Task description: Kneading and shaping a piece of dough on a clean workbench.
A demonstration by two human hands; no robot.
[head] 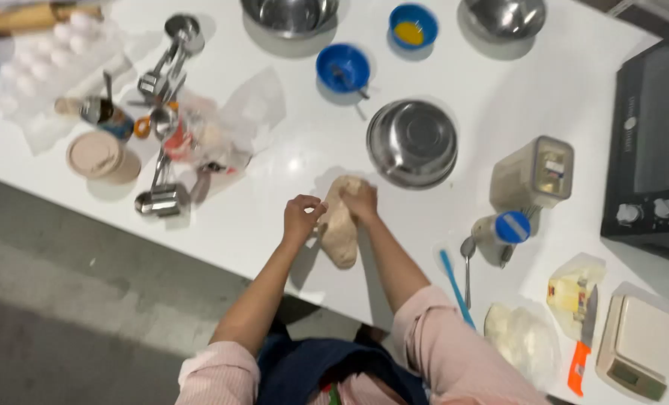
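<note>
dough [340, 225] on table [274, 202], bowl [413, 142] behind, scale [638, 345] right

The dough [341, 225] looks matt, pale and soft under the left hand [301, 217] and right hand [362, 201], on a smooth, glossy white table [274, 225]. The 3 metal bowls, one [412, 142] nearest, shine like polished steel, and the 2 blue bowls [343, 67] look like glossy plastic. The sleeves [454, 345] are pink cloth.
</note>
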